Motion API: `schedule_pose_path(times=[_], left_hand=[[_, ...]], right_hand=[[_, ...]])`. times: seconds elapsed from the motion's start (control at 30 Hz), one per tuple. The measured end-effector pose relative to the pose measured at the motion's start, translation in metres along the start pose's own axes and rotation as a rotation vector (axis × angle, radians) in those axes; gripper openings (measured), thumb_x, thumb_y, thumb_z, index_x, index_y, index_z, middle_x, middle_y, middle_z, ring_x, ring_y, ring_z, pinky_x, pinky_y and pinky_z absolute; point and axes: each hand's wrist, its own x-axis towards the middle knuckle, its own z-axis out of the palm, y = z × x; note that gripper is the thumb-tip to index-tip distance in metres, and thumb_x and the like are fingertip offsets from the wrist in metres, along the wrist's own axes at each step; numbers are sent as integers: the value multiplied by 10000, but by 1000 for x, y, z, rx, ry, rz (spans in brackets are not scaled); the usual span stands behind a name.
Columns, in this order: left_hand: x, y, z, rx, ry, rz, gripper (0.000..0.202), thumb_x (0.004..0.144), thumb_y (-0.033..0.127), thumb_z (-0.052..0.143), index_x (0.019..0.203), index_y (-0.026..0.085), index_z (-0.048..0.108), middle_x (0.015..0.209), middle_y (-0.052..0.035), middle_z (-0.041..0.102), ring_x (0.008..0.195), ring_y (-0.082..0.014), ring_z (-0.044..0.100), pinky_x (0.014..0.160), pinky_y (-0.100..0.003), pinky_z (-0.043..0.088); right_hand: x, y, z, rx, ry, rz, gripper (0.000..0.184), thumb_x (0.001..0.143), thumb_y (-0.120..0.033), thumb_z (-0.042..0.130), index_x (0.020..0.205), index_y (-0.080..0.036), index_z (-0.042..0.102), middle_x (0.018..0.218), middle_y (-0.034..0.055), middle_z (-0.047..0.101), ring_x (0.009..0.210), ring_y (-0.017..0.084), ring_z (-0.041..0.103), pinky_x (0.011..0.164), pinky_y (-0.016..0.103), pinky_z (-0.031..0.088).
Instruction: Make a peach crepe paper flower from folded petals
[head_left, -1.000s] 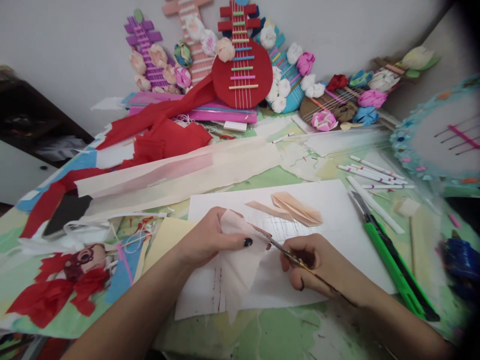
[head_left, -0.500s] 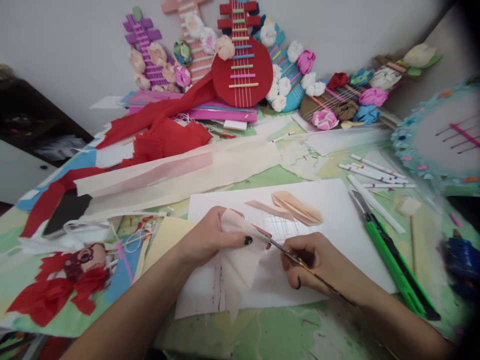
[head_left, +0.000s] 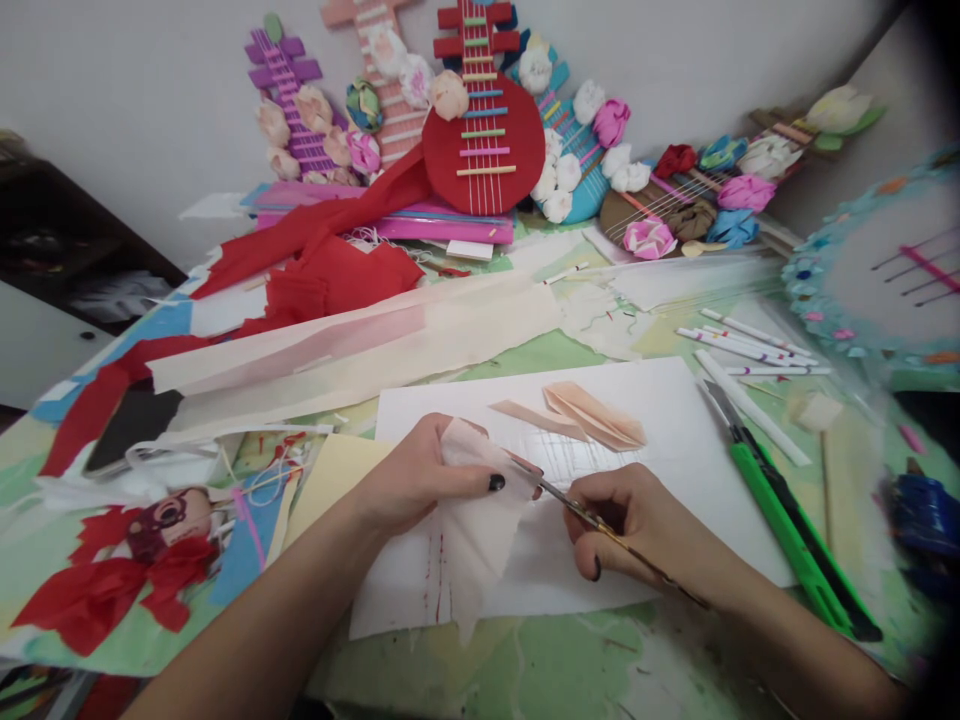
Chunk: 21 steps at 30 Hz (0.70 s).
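While left hand point(head_left: 420, 480) pinches pale tissue sheet point(head_left: 480, 525), right hand point(head_left: 637, 530) grips thin brush point(head_left: 592, 520), tip touching the sheet; folded peach pieces point(head_left: 592, 415) just beyond.

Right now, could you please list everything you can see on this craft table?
white sheet: one, white, centre foreground
tissue piece: one, pale pink, over the sheet
thin tool: one, dark, tip at the tissue
folded papers: two, peach, on the sheet
utility knife: one, green, right of sheet
sticks: several, white, beyond the knife
crepe strips: several, cream, left of centre
red crepe: heap, red, far left
paper lutes: several, mixed colours, against wall
left hand: one, pinching the tissue piece
right hand: one, gripping the thin tool
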Motion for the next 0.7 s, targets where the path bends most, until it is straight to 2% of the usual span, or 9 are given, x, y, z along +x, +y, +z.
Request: schedule_pose_path(times=[0.33,0.53,0.7], left_hand=[[0,-1,-1,-28,-15,-2,209,667,169,675,851,79,719,883,-146,716,806,-257,666,720,-327,521],[0,-2,-1,-33,7,2,197,658,171,689,828,73,713,880,-154,714,801,-267,668,707,-337,523],[0,-1,-1,-39,-20,21,155,675,146,670,809,82,713,885,-146,714,789,-243,663,693,-314,518]], right_hand=[[0,-2,-1,-20,4,-4,271,647,-270,689,529,-165,470,488,-70,281,486,64,226,414,219,153],[1,-3,-1,-16,2,-1,339,625,-347,724,505,-160,468,480,-68,297,475,59,225,407,216,149],[1,-3,-1,-29,18,15,386,597,-392,740,482,-157,456,454,-76,268,455,51,212,399,218,140]])
